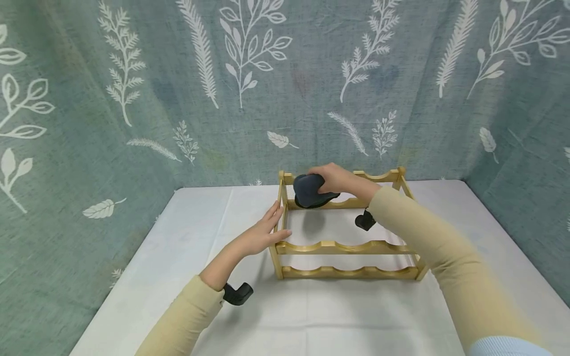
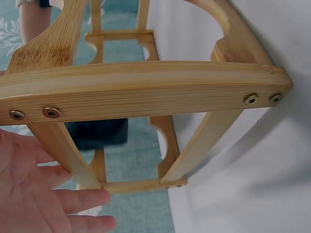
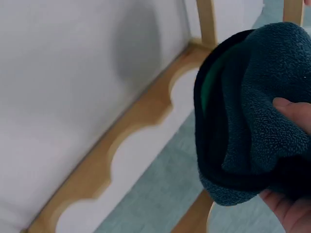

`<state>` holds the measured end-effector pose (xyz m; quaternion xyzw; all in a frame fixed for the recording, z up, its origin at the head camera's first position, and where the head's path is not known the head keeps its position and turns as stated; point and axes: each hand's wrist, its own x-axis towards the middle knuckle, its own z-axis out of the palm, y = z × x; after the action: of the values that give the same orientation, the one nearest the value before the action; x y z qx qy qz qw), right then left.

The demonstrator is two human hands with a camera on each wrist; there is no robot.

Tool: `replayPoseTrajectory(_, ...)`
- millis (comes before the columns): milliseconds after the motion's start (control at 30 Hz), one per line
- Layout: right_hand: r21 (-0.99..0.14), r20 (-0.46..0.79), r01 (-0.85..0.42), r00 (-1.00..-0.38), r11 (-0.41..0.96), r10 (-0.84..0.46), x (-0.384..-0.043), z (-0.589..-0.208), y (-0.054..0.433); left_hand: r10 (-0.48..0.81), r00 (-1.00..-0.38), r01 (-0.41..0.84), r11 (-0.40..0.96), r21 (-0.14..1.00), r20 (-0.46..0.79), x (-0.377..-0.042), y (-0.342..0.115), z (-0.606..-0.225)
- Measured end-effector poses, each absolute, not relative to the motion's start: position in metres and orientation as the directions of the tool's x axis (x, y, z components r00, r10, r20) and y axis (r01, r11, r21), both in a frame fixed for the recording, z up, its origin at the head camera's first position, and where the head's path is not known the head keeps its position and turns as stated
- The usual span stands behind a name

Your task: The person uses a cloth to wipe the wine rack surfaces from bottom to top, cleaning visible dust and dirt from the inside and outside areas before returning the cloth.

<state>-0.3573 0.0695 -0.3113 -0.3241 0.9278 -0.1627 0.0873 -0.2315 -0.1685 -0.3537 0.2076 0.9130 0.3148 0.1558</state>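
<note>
A wooden wine rack [image 1: 327,247] with scalloped rails stands on the table. My right hand [image 1: 336,178] grips a folded dark blue cloth [image 3: 272,97], fuzzy like a towel and edged in black. In the head view the cloth overlaps the rack's back rails near its left end. My left hand [image 1: 258,237] is at the rack's left side, its fingers straight and spread against the frame. Up close in the left wrist view, those fingers [image 2: 82,199] lie beside an upright post of the end frame [image 2: 146,92], which has round metal screws.
White cloth covers the table [image 1: 249,316]. Behind and at both sides hangs a grey-green curtain [image 1: 285,118] with white leaf prints. A black wrist camera mount [image 1: 238,293] sticks out below the left wrist, another [image 1: 365,221] below the right.
</note>
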Motion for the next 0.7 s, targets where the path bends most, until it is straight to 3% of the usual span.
replayPoseTrajectory(267,-0.271,-0.128,-0.56,-0.785,0.783,-0.606,-0.355,-0.304,0.136,0.482,-0.866,0.303,0.719,0.626,-0.134,-0.229,-0.168,-0.354)
replayPoseTrajectory(467,-0.128,-0.174,-0.561,-0.799,0.818,-0.575,-0.354,-0.298,0.18,0.484,-0.864,0.301,0.716,0.63,-0.138,-0.229,-0.167,-0.353)
replayPoseTrajectory(700,-0.126,-0.095,-0.562,-0.813,0.817,-0.574,-0.348,-0.285,0.213,0.486,-0.862,0.296,0.711,0.638,-0.142,-0.229,-0.167,-0.353)
